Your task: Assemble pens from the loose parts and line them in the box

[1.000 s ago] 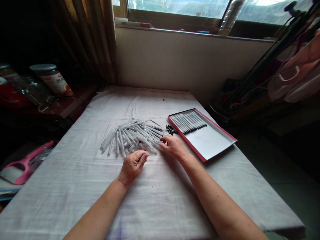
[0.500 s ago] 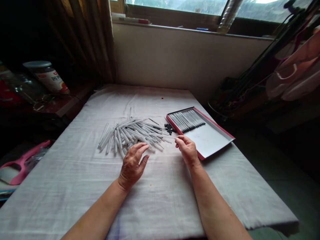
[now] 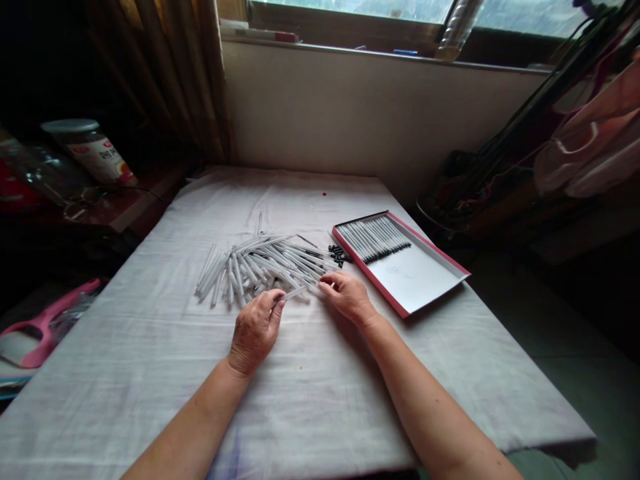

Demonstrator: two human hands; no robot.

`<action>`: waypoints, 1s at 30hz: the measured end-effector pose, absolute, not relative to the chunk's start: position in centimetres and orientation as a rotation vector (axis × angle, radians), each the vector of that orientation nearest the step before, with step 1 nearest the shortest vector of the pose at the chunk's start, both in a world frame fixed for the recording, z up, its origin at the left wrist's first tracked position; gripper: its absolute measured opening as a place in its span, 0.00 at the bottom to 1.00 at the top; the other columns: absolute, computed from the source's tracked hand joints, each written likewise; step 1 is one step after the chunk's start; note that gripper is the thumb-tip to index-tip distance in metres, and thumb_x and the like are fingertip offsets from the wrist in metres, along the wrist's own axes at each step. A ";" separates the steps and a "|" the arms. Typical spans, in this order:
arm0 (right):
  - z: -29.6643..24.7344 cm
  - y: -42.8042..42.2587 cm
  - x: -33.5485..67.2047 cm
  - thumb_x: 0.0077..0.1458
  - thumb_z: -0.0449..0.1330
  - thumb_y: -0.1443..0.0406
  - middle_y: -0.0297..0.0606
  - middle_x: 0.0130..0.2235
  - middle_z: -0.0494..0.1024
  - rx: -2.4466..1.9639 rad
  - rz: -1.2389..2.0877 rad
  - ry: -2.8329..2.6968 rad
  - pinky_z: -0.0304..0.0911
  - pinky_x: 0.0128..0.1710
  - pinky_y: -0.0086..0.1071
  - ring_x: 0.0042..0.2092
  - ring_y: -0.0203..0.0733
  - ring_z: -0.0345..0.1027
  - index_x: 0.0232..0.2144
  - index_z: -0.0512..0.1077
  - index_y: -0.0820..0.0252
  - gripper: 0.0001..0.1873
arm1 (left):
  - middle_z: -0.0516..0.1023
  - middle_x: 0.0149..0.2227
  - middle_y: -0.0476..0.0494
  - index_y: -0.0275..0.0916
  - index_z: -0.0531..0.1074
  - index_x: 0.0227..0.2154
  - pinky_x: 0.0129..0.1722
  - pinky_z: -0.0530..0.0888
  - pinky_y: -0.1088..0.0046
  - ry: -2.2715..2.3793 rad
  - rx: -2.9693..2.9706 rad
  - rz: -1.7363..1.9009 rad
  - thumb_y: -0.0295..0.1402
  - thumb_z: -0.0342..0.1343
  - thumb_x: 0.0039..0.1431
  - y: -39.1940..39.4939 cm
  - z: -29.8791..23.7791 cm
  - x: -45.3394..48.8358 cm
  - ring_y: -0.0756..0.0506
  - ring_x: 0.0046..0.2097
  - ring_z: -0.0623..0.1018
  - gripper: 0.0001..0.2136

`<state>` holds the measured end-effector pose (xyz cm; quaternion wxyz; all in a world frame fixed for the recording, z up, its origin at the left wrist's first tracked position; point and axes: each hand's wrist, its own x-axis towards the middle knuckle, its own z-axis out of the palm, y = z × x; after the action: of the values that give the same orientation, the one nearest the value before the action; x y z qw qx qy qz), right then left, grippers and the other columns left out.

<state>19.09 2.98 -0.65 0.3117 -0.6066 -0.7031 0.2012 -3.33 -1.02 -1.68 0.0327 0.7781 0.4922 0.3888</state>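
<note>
My left hand (image 3: pixel 257 327) pinches a clear pen barrel (image 3: pixel 294 293) between thumb and fingers, its free end pointing right. Opposite it, my right hand (image 3: pixel 347 295) has its fingertips closed on a thin, pale pen part, probably a refill (image 3: pixel 314 285), whose tip is close to the barrel; whether the two touch I cannot tell. Just beyond both hands lies a loose pile of clear pen barrels (image 3: pixel 245 263) with dark-tipped refills (image 3: pixel 315 253) among them. Small black caps (image 3: pixel 339 256) are heaped between that pile and the box.
To the right sits a shallow red-edged box (image 3: pixel 415 283) holding a row of pens (image 3: pixel 375 239) with black ends. A white cloth (image 3: pixel 165 373) covers the table. A lidded jar (image 3: pixel 97 153) stands on a side surface at left, above a pink-handled object (image 3: pixel 45 327).
My left hand has closed on a pen barrel from the pile. My right hand has moved left with its thin part, so the hands are nearer each other.
</note>
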 end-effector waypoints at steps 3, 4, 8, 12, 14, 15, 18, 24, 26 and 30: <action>-0.3 3.3 18.5 0.53 0.60 0.61 0.37 0.38 0.80 -1.814 0.374 -1.985 0.63 0.33 0.31 0.33 0.41 0.72 0.35 0.79 0.53 0.08 | 0.80 0.36 0.44 0.40 0.69 0.42 0.37 0.74 0.71 1.524 2.320 1.205 0.35 0.46 0.66 -1.0 -1.7 -3.3 0.45 0.37 0.79 0.09; -0.2 3.4 18.3 0.53 0.60 0.61 0.37 0.39 0.80 -1.856 0.343 -2.000 0.62 0.32 0.31 0.34 0.41 0.72 0.35 0.79 0.52 0.08 | 0.80 0.36 0.44 0.40 0.69 0.42 0.37 0.74 0.71 1.524 2.302 1.200 0.35 0.47 0.66 -1.0 -1.8 -3.3 0.45 0.37 0.80 0.09; 0.2 3.3 17.9 0.56 0.57 0.62 0.37 0.40 0.80 -1.898 0.257 -2.061 0.61 0.31 0.30 0.34 0.41 0.72 0.33 0.78 0.52 0.09 | 0.80 0.38 0.44 0.41 0.69 0.44 0.38 0.74 0.71 1.517 2.257 1.183 0.34 0.47 0.66 -0.9 -2.1 -3.3 0.46 0.38 0.80 0.09; -0.2 2.8 19.3 0.55 0.56 0.63 0.39 0.37 0.81 -1.792 0.304 -1.920 0.64 0.35 0.32 0.34 0.42 0.73 0.32 0.77 0.55 0.09 | 0.79 0.39 0.43 0.40 0.70 0.46 0.40 0.74 0.71 1.486 2.285 1.157 0.33 0.48 0.65 -0.9 -2.2 -3.3 0.46 0.40 0.79 0.10; -0.4 2.5 20.3 0.53 0.58 0.62 0.39 0.35 0.81 -1.702 0.392 -1.692 0.66 0.36 0.33 0.32 0.41 0.73 0.31 0.77 0.56 0.08 | 0.79 0.39 0.43 0.40 0.70 0.46 0.40 0.74 0.72 1.475 2.280 1.127 0.32 0.48 0.65 -0.9 -2.1 -3.3 0.46 0.39 0.79 0.10; -0.4 2.3 20.7 0.53 0.58 0.60 0.39 0.33 0.81 -1.646 0.452 -1.546 0.66 0.35 0.33 0.31 0.41 0.73 0.31 0.76 0.57 0.09 | 0.79 0.39 0.43 0.40 0.70 0.46 0.40 0.74 0.73 1.474 2.272 1.117 0.32 0.48 0.65 -0.9 -2.1 -3.3 0.47 0.39 0.79 0.10; -0.1 2.0 21.4 0.51 0.60 0.53 0.40 0.32 0.81 -1.427 0.634 -1.063 0.66 0.26 0.29 0.30 0.40 0.74 0.33 0.73 0.59 0.15 | 0.79 0.38 0.43 0.40 0.71 0.46 0.39 0.74 0.73 1.471 2.247 1.120 0.32 0.49 0.65 -0.9 -2.0 -3.3 0.47 0.39 0.79 0.10; 1.2 1.6 20.8 0.49 0.63 0.54 0.37 0.32 0.81 -1.151 0.776 -0.662 0.66 0.21 0.24 0.26 0.35 0.74 0.33 0.68 0.59 0.16 | 0.79 0.38 0.44 0.41 0.72 0.45 0.39 0.74 0.74 1.428 2.247 1.157 0.32 0.50 0.64 -1.0 -1.9 -3.3 0.48 0.38 0.79 0.10; 1.3 1.4 20.6 0.48 0.64 0.55 0.36 0.31 0.81 -1.130 0.820 -0.647 0.66 0.21 0.24 0.26 0.35 0.75 0.33 0.68 0.59 0.16 | 0.79 0.38 0.44 0.41 0.72 0.45 0.40 0.75 0.74 1.424 2.260 1.157 0.32 0.50 0.64 -1.0 -1.9 -3.2 0.47 0.39 0.79 0.10; 1.3 1.3 20.2 0.46 0.66 0.55 0.36 0.30 0.82 -1.109 0.889 -0.618 0.67 0.20 0.23 0.25 0.34 0.74 0.32 0.69 0.59 0.16 | 0.79 0.39 0.43 0.41 0.72 0.46 0.41 0.75 0.73 1.402 2.285 1.148 0.32 0.49 0.64 -1.1 -1.8 -3.2 0.47 0.40 0.79 0.10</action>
<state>20.25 1.31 1.30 0.7146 -0.5005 -0.2791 0.4013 -3.17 -1.07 -1.76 0.1125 0.7785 0.4778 0.3912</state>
